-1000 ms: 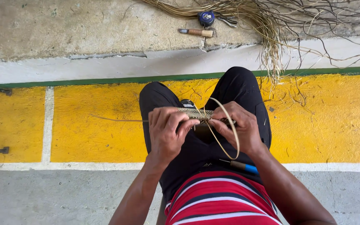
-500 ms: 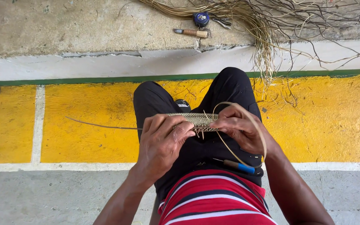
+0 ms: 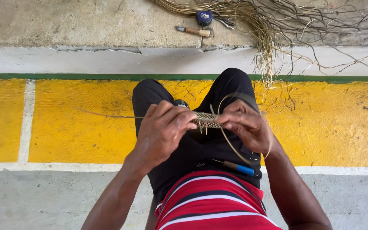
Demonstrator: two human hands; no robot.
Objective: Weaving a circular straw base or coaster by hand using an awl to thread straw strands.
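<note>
Setting: a painted concrete floor [image 3: 86, 132] seen from above, with a broad yellow band crossed by a white vertical line [image 3: 26, 119] at left, a white stripe along its near edge and a thin green stripe [image 3: 64, 76] along its far edge; nearer still, bare grey concrete. Beyond the green stripe, a pale raised kerb [image 3: 107, 59] and then a rough, stained concrete surface, cracked along its edge. Item in hand: a narrow woven fibre strip [image 3: 207, 120], straw-coloured with short loose ends poking down, held level above the lap, between the two hands, over black trousers [image 3: 201, 149]. Left hand [image 3: 162, 130]: fingers curled shut, pinching the left end of the strip. Right hand [image 3: 245, 125]: fingers closed on the right end, with a long loose strand [image 3: 231, 147] looping from it up over the knee and down round the wrist. A second thin strand [image 3: 107, 115] trails left across the yellow paint. On the lap, near the right forearm, a tool with a blue handle [image 3: 239, 168] lying flat. Below, a red shirt with white and dark stripes [image 3: 209, 204]. Far surface: a large bundle of dry reeds [image 3: 269, 25] spilling right and over the kerb onto the yellow band; just left of it, a small knife with a wooden handle [image 3: 194, 31] and a round blue tape measure [image 3: 204, 17], close together.
</note>
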